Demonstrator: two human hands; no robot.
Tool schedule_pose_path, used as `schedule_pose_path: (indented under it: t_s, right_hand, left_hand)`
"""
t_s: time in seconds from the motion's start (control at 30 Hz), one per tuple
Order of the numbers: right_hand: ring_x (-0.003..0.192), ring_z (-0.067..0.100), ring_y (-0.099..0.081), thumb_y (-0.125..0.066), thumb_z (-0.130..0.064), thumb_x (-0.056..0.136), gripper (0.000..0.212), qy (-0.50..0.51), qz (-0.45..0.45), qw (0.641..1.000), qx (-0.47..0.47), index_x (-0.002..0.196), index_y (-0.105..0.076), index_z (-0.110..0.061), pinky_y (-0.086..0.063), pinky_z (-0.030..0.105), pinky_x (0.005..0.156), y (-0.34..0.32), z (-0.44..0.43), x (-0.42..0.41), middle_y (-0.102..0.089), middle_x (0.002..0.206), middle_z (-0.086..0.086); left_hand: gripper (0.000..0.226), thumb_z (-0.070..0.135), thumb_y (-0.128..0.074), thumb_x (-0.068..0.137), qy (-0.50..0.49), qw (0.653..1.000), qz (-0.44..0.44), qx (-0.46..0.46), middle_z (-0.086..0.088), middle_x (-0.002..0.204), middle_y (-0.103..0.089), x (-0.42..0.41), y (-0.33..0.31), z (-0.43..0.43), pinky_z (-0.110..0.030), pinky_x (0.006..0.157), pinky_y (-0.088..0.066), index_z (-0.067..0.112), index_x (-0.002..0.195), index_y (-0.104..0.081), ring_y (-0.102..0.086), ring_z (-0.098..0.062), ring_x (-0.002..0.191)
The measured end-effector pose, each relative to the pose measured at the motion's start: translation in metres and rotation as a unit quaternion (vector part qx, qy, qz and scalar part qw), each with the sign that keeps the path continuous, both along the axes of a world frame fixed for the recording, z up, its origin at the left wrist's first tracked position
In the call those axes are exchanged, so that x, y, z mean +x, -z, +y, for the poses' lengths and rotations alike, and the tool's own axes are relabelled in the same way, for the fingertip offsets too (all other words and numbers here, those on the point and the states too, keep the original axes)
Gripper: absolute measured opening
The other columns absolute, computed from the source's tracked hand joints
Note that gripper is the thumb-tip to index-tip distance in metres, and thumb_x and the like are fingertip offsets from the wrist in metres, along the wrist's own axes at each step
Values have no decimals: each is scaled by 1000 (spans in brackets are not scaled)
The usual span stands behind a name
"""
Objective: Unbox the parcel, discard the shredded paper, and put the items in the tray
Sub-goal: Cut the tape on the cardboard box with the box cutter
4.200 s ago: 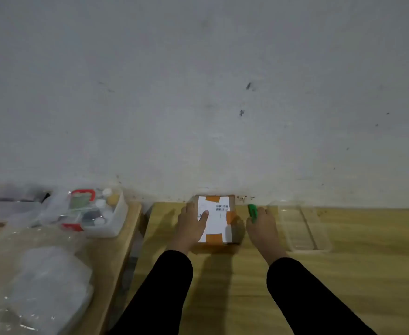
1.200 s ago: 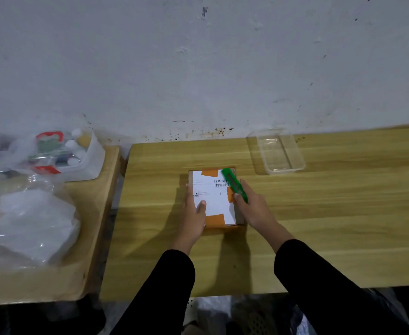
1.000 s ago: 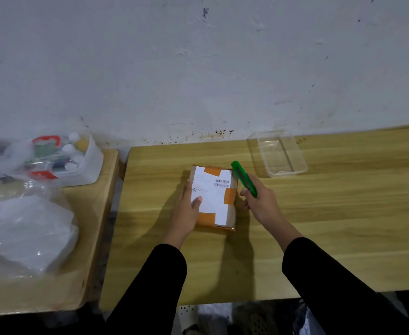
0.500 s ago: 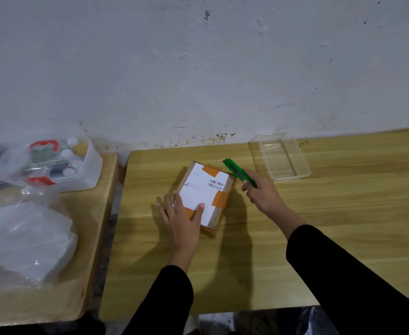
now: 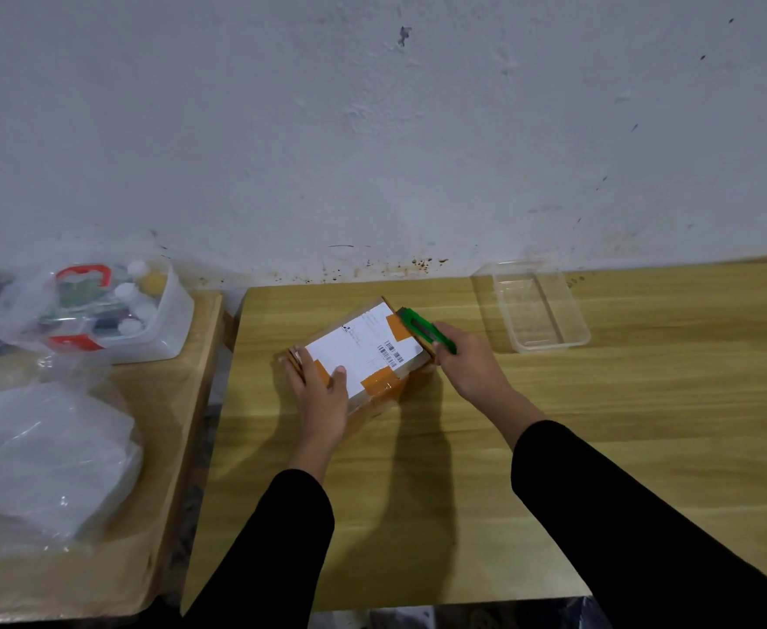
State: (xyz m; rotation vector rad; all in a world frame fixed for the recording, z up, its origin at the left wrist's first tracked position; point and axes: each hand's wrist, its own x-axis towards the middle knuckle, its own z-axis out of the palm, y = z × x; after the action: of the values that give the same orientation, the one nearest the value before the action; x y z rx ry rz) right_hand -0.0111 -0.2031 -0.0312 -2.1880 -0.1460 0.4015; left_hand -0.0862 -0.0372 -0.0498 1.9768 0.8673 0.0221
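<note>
A brown cardboard parcel (image 5: 363, 351) with a white label and orange tape lies turned at an angle on the wooden table (image 5: 599, 447). My left hand (image 5: 320, 392) presses flat on its near left corner, thumb on the label. My right hand (image 5: 468, 360) grips a green box cutter (image 5: 425, 331), whose tip touches the parcel's far right edge. The parcel is sealed. A clear plastic tray (image 5: 538, 306) stands on the table to the right, near the wall.
A second wooden table (image 5: 145, 447) on the left carries a white tub (image 5: 145, 320) of bottles and small items under plastic, plus a pile of clear plastic bags (image 5: 41, 456). A gap separates the two tables. A white wall runs behind.
The parcel was drawn back from the wall and rotated counterclockwise. My left hand went to its near left corner, and the cutter tip came down to its far right edge.
</note>
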Motion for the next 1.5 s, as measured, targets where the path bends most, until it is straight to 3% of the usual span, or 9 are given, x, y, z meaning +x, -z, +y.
schedule_pose_path:
  t_s: [0.23, 0.37, 0.53, 0.77, 0.97, 1.13, 1.33, 1.5]
  right_hand:
    - [53, 3, -48, -39, -11, 97, 34, -10, -3, 1000, -20, 128, -50, -16, -31, 8, 35, -1, 5, 7, -57, 95, 8]
    - [54, 7, -49, -39, -8, 96, 32, -24, -20, 999, -21, 123, -54, -16, -32, 9, 36, -3, 5, 10, -61, 91, 13]
    - [58, 16, -46, -39, -8, 94, 31, -38, -27, 998, -37, 119, -55, -17, -34, 24, 45, -1, 6, 12, -60, 85, 13]
    - [55, 14, -44, -39, -6, 94, 33, -58, -37, 995, -68, 121, -53, -16, -33, 24, 44, -5, 6, 14, -56, 79, 10]
    - [73, 26, -51, -39, -9, 93, 34, -84, -56, 983, -154, 126, -50, -12, -34, 26, 47, -12, 17, 20, -61, 96, 20]
    - [69, 27, -50, -36, -10, 94, 31, -103, -45, 975, -193, 122, -49, -10, -33, 24, 45, -18, 21, 24, -50, 87, 13]
    - [66, 26, -50, -36, -11, 95, 30, -117, -41, 971, -205, 123, -46, -10, -33, 24, 44, -17, 22, 22, -59, 99, 21]
    - [65, 24, -47, -34, -10, 94, 31, -127, -26, 966, -224, 121, -48, -8, -30, 25, 45, -24, 24, 27, -53, 94, 18]
  left_hand:
    - [69, 30, -41, 98, 1, 1000, 1, 6, 0, 158, 17, -2, 1, -1, -33, 102, -38, 24, 149, 4, -11, -24, 145]
    - [69, 29, -42, 97, -1, 1000, -7, -1, 0, 158, 16, -2, 2, 0, -34, 102, -39, 25, 149, 3, -12, -25, 145]
    - [69, 31, -42, 97, -2, 1000, 5, 8, -2, 158, 15, -2, 4, 1, -37, 103, -39, 26, 149, 2, -11, -27, 145]
    - [68, 32, -43, 97, -12, 1000, 10, -5, -5, 159, 12, -1, 6, 0, -39, 106, -37, 28, 149, 1, -10, -29, 146]
    - [68, 31, -42, 98, -11, 1000, 4, -11, -5, 159, 11, -1, 7, -1, -37, 104, -39, 27, 149, 2, -17, -28, 144]
    - [68, 32, -42, 97, -10, 1000, -8, 0, -6, 159, 11, -2, 11, 0, -38, 105, -39, 28, 149, 3, -22, -28, 143]
    - [69, 32, -41, 97, -17, 1000, -12, 13, -5, 159, 10, -1, 14, -1, -36, 103, -41, 26, 149, 3, -16, -28, 144]
    - [68, 31, -43, 97, -32, 999, -17, 15, -6, 159, 7, 0, 20, -1, -39, 105, -39, 27, 149, 1, -19, -29, 144]
